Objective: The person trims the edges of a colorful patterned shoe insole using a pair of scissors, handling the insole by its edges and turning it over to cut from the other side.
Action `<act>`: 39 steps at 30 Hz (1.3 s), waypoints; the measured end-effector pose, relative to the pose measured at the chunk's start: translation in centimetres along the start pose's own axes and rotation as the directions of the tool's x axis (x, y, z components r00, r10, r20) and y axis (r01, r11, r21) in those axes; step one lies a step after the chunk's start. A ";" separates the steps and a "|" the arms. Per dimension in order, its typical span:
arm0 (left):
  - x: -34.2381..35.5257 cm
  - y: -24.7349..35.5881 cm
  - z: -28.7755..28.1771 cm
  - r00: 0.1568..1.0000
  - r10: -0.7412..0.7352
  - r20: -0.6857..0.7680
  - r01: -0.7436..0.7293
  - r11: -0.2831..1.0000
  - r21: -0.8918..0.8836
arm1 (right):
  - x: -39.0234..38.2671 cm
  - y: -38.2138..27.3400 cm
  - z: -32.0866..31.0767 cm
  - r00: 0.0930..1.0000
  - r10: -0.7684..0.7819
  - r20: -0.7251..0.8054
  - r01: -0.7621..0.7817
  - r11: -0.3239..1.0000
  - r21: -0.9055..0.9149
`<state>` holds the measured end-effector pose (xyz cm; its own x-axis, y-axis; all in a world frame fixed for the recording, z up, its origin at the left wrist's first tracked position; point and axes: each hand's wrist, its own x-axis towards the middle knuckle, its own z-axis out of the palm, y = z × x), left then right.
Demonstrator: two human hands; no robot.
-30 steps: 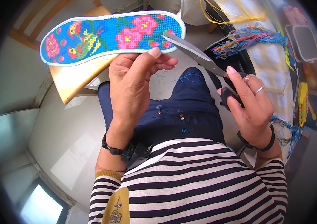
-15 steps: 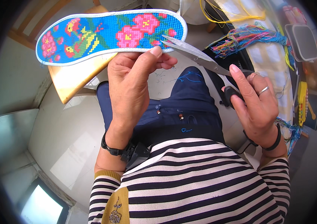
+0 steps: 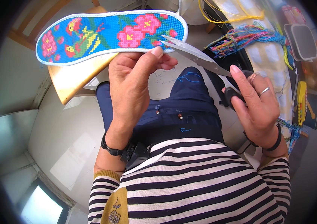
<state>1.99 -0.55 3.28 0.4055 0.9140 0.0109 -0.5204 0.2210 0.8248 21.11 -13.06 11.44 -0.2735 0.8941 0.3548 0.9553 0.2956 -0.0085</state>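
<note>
My left hand (image 3: 132, 84) pinches the lower edge of an embroidered insole (image 3: 108, 34), thumb on top. The insole is blue with pink flowers, a yellow, red and green motif and a white bound rim; it lies across the upper part of the view. In my right hand (image 3: 257, 102) is a pair of scissors (image 3: 199, 56) with black handles, the index finger stretched along the pivot. The blades are slightly parted, and their tips lie over the insole's right end, close to my left thumb. Whether a thread is between them cannot be made out.
Several blue thread ends (image 3: 188, 76) lie on my dark trousers. To the right, a checked cloth (image 3: 268, 56) bears a bundle of coloured threads (image 3: 246, 38) and a yellow thread loop (image 3: 237, 16). Beyond are a grey-white plastic container (image 3: 303, 43) and a yellow object (image 3: 302, 100). A wooden stool (image 3: 67, 84) stands left.
Almost nothing differs. Both hands have shifted very slightly to the right, and the scissor tips have moved a touch left against the insole.
</note>
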 end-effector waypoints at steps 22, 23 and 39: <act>-0.1 -0.2 -0.2 0.998 0.023 0.051 -0.031 0.987 0.157 | 0.5 0.2 -1.5 0.997 -0.048 0.059 0.054 0.993 -0.105; -0.1 -0.2 -0.3 0.998 0.021 0.052 -0.029 0.987 0.156 | 0.6 0.2 -1.7 0.997 -0.038 0.071 0.046 0.992 -0.115; 0.1 -0.3 -0.8 0.971 -0.173 0.163 0.192 0.975 -0.109 | 1.5 0.4 1.5 0.768 0.618 0.169 -0.448 0.329 0.831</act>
<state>1.57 -0.25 2.56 0.6063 0.7942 -0.0400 -0.5115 0.4280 0.7451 20.95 -11.11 10.61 0.3611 0.9262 0.1088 0.3436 -0.0237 -0.9388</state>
